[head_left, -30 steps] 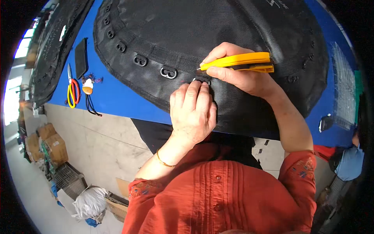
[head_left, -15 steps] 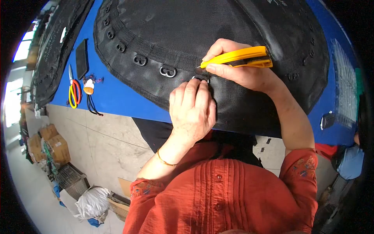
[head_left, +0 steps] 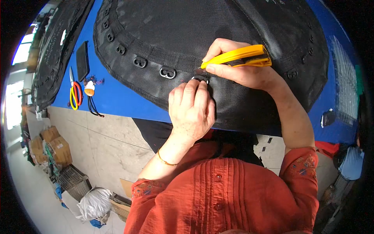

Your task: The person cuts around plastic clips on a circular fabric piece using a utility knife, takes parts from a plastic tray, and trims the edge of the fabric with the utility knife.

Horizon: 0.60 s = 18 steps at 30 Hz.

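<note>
A large black fabric piece (head_left: 163,23) lies over the blue table, with a row of dark rings along its curved band. One ring (head_left: 168,72) sits just left of my hands. My left hand (head_left: 191,107) presses on the fabric, its fingertips on another ring (head_left: 200,78) that they partly cover. In my right hand (head_left: 241,70) is a yellow-handled cutter (head_left: 241,56), its tip at the fabric just above that ring. The fingers of my right hand are closed round the handle near the blade.
On the blue table (head_left: 117,101) at left lie a phone-like black slab (head_left: 82,61), scissors (head_left: 75,91) and a corded trinket (head_left: 89,89). Another black fabric (head_left: 50,58) is at far left. A small black object (head_left: 328,118) and clear plastic strips (head_left: 346,84) lie right. Boxes (head_left: 60,150) stand below.
The cutter's handle has tilted and shifted slightly, its tip staying near the same ring. My left hand has stayed almost where it was.
</note>
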Motion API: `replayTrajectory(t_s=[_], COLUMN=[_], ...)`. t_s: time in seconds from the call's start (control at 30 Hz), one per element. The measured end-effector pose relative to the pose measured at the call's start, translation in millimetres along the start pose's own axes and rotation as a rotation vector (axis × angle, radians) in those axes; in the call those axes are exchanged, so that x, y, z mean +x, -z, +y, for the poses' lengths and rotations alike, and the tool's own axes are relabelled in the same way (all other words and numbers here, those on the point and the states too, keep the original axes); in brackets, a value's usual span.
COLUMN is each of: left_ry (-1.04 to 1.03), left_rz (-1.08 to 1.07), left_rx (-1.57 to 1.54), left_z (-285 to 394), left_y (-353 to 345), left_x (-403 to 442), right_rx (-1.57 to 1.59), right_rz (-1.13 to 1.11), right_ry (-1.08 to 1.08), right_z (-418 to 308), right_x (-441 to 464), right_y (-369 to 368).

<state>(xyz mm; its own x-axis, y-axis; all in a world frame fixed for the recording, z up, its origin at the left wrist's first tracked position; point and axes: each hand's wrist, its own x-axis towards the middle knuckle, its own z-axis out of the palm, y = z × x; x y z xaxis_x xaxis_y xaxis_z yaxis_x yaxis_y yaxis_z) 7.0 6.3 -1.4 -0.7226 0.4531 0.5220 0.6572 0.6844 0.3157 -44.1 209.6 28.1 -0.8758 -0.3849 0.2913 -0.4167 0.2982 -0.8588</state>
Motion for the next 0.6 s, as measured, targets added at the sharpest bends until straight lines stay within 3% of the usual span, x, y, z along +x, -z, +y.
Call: replayTrajectory(t_s=[0.6], left_ry=[-0.016], left_rz=[0.018], left_rx=[0.012], left_z=[-3.4], left_y=[-2.0], left_x=[-1.7], right_rx=[0.018], right_rz=[0.016], right_ry=[0.002], right_z=[1.8], right_x=[-4.7], right_y=[0.5])
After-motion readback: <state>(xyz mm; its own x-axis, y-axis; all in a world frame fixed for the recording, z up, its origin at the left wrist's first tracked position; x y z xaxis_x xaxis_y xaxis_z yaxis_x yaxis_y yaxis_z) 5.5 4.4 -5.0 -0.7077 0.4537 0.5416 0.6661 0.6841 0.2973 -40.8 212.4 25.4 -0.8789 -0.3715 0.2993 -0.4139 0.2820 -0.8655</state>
